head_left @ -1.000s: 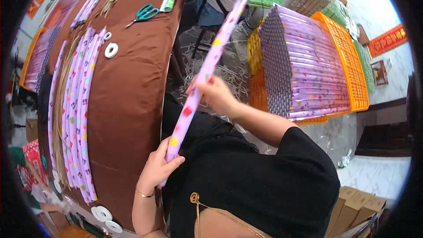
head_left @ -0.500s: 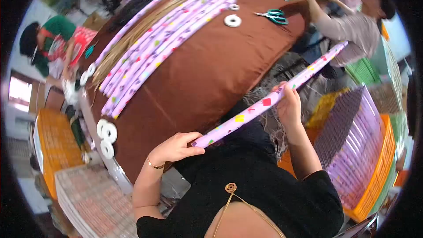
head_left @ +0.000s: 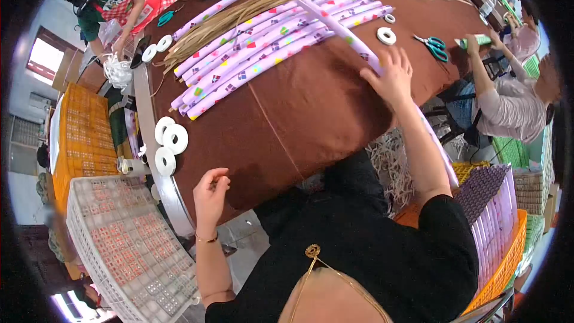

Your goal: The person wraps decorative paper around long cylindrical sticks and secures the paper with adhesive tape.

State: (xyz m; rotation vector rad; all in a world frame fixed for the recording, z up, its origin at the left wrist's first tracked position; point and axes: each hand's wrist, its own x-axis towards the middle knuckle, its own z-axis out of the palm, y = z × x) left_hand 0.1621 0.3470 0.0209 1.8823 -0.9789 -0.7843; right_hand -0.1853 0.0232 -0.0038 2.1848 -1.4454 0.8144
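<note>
My right hand (head_left: 391, 81) is over the table, closed around the middle of a lilac tube with coloured square prints (head_left: 341, 31). The tube slants across the brown table, its far end above a bundle of similar patterned tubes (head_left: 239, 75), its near end passing beyond my right forearm. Part of it is hidden under my hand and arm. My left hand (head_left: 210, 197) hovers by the table's near left edge. Its fingers are loosely curled with a gap at the thumb, and I see nothing in them. White tape rolls (head_left: 165, 161) lie just above it.
Brown cloth covers the table (head_left: 317, 119). Teal scissors (head_left: 438, 49) and a white roll (head_left: 386, 36) lie to the right; dried stalks (head_left: 203, 42) lie behind the tubes. A white crate (head_left: 128, 245) stands left, an orange crate (head_left: 508, 257) right. Co-workers sit at both sides.
My left hand has let go of the tube's near end and is apart from it. My right hand has carried the tube forward over the table, turning it so its far end points left.
</note>
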